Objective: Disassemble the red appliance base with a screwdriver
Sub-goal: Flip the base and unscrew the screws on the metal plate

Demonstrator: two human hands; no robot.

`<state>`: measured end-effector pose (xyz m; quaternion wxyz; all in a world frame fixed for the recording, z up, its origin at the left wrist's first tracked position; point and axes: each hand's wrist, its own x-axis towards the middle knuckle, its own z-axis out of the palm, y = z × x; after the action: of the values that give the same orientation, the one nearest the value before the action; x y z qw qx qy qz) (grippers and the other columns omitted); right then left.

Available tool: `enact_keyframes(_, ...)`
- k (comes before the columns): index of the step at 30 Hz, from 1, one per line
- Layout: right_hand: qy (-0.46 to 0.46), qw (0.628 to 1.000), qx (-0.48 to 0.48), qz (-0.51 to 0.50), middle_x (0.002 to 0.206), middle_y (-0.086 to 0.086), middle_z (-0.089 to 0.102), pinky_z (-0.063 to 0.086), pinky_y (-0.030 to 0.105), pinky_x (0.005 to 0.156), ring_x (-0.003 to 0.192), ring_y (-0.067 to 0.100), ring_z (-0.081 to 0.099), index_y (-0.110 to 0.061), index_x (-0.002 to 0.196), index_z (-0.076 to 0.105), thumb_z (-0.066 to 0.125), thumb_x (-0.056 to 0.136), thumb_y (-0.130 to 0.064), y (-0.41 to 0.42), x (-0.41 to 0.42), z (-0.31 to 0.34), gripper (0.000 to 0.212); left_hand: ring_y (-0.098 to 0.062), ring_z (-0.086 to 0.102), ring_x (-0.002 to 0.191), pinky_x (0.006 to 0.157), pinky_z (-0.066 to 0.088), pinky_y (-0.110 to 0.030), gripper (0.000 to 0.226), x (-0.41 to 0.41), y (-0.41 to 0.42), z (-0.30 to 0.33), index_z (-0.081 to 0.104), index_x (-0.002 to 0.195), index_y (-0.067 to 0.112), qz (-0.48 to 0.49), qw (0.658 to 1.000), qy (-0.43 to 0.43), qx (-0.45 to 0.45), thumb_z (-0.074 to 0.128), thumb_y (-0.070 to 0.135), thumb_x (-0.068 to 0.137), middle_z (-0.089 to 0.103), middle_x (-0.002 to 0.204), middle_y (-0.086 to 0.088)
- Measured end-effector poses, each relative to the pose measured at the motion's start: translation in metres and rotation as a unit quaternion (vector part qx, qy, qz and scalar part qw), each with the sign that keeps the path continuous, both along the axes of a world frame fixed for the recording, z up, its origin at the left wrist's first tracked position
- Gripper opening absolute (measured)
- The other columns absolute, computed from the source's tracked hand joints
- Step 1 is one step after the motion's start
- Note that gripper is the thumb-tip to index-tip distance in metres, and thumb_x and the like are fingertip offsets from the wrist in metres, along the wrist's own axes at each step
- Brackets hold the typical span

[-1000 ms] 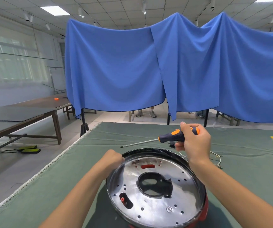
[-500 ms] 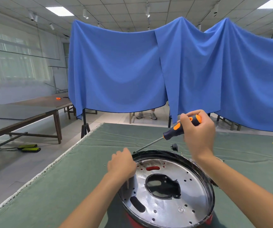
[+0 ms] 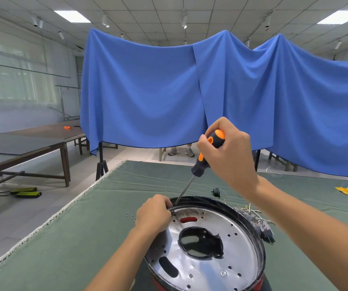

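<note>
The red appliance base (image 3: pixel 211 246) sits on the green table, its shiny perforated metal plate facing up inside a black rim. My right hand (image 3: pixel 229 156) grips the black and orange handle of a screwdriver (image 3: pixel 205 156), held steeply with the shaft slanting down to the left. Its tip meets the plate's far left edge by a small screw. My left hand (image 3: pixel 154 215) rests curled on that same rim, fingers beside the tip. Whether those fingers pinch the shaft or the screw, I cannot tell.
Small loose screws (image 3: pixel 130 216) lie on the green cloth left of the base. A black part (image 3: pixel 216 192), a bundle of wires with a grey component (image 3: pixel 259 223) and a yellow object (image 3: pixel 346 190) lie to the right. The table edge (image 3: pixel 49 217) runs along the left.
My right hand raised the screwdriver from almost level to steep, bringing its tip down onto the plate's far left edge. My left hand shifted along the rim to sit beside the tip.
</note>
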<state>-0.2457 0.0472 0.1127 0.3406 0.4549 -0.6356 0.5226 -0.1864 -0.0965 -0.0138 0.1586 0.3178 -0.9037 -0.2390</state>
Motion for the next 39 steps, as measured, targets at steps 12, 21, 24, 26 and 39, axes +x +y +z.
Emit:
enact_keyframes(12, -0.01, 1.0, 0.013, -0.003, 0.051, 0.008, 0.059, 0.049, 0.045, 0.066, 0.052, 0.037, 0.055, -0.004, 0.073, 0.051, 0.06, 0.079, -0.012, -0.004, -0.011, -0.009, 0.013, -0.03, 0.06, 0.091, 0.082, 0.052, -0.036, 0.031, -0.001, 0.002, -0.002, 0.065, 0.08, 0.023, 0.004, 0.999, -0.036, -0.032, 0.045, 0.0, 0.079, 0.068, 0.101, -0.005)
enact_keyframes(21, -0.008, 1.0, 0.007, -0.006, 0.048, 0.005, 0.057, 0.047, 0.039, 0.059, 0.05, 0.032, 0.051, -0.007, 0.07, 0.048, 0.053, 0.076, -0.02, -0.005, -0.009, -0.008, 0.015, -0.029, 0.061, 0.103, 0.082, 0.048, -0.033, 0.038, -0.001, 0.003, -0.004, 0.072, 0.103, 0.021, 0.006, 0.999, -0.033, -0.042, 0.047, 0.003, 0.082, 0.068, 0.11, -0.005)
enact_keyframes(24, -0.011, 1.0, 0.004, -0.006, 0.046, 0.001, 0.056, 0.046, 0.037, 0.055, 0.048, 0.026, 0.052, -0.009, 0.07, 0.048, 0.054, 0.076, -0.02, -0.005, -0.011, -0.01, 0.014, -0.029, 0.061, 0.103, 0.082, 0.048, -0.033, 0.038, -0.001, 0.004, -0.004, 0.072, 0.102, 0.022, 0.005, 0.999, -0.033, -0.042, 0.047, 0.003, 0.082, 0.068, 0.109, -0.005)
enact_keyframes(26, -0.017, 1.0, 0.008, -0.007, 0.047, 0.001, 0.058, 0.047, 0.035, 0.055, 0.048, 0.024, 0.055, -0.01, 0.069, 0.048, 0.053, 0.077, -0.021, -0.005, -0.013, -0.011, 0.014, -0.028, 0.061, 0.103, 0.082, 0.048, -0.032, 0.038, -0.001, 0.003, -0.004, 0.072, 0.104, 0.024, 0.003, 0.999, -0.032, -0.044, 0.047, 0.004, 0.082, 0.068, 0.11, -0.003)
enact_keyframes(39, -0.026, 1.0, -0.011, 0.003, 0.05, -0.01, 0.06, 0.036, 0.013, 0.046, 0.043, 0.012, 0.048, -0.012, 0.068, 0.047, 0.055, 0.076, -0.018, -0.004, -0.019, -0.011, 0.013, -0.028, 0.062, 0.101, 0.081, 0.047, -0.032, 0.038, -0.002, 0.002, -0.005, 0.072, 0.104, 0.026, 0.0, 0.998, -0.027, -0.05, 0.049, 0.006, 0.082, 0.069, 0.109, -0.002)
